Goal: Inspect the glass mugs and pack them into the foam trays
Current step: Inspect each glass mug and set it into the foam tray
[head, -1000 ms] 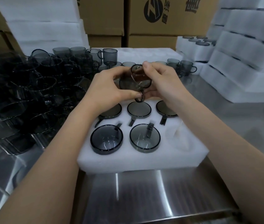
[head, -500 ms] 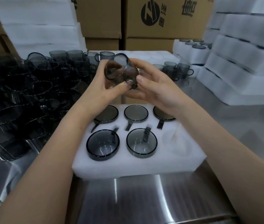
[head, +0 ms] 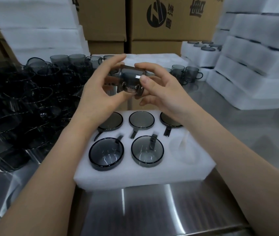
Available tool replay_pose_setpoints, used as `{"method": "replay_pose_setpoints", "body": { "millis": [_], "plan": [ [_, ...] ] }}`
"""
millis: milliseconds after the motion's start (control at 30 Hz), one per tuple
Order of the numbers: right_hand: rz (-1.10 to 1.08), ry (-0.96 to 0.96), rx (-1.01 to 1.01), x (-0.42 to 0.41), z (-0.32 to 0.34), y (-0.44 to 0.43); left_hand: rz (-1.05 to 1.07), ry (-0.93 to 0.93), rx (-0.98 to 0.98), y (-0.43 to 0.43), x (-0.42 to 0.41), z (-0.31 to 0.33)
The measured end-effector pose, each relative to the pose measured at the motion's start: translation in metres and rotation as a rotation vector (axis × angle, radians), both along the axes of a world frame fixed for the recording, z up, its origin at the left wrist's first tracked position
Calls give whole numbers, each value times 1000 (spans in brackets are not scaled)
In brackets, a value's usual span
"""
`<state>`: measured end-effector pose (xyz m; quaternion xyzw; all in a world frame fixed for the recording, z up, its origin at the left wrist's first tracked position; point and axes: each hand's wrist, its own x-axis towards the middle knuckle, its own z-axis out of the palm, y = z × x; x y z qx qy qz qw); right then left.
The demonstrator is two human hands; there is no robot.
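A pile of loose mugs (head: 24,99) lies at the left on the tabletop (head: 152,210). In the middle, the left hand (head: 99,97) and the right hand (head: 162,96) both grip one mug (head: 130,80) with curled fingers, up above the foam tray (head: 135,178). This looks like the checking step. The mug is smoky grey, see-through, shiny and tipped sideways. Next it should probably go gently into the empty hole (head: 181,149) at the tray's lower right.
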<state>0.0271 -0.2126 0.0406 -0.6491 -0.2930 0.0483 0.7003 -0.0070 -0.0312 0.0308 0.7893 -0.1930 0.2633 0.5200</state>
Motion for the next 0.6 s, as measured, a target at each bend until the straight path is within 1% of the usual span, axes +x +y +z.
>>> {"method": "replay_pose_setpoints", "body": {
  "millis": [67,233,433,500,600],
  "plan": [
    [-57,-21,-37,0,-1,0,2,6,36,-1,1,-1],
    [-99,-7,-29,-1,-1,-2,18,29,124,-1,3,-1],
    [-243,-84,-76,-4,-1,0,-10,9,264,-2,2,1],
    [-255,-69,-53,-3,0,0,-20,13,274,-1,2,0],
    [-210,32,42,-2,1,-1,-32,47,241,-2,3,-1]
  ]
}}
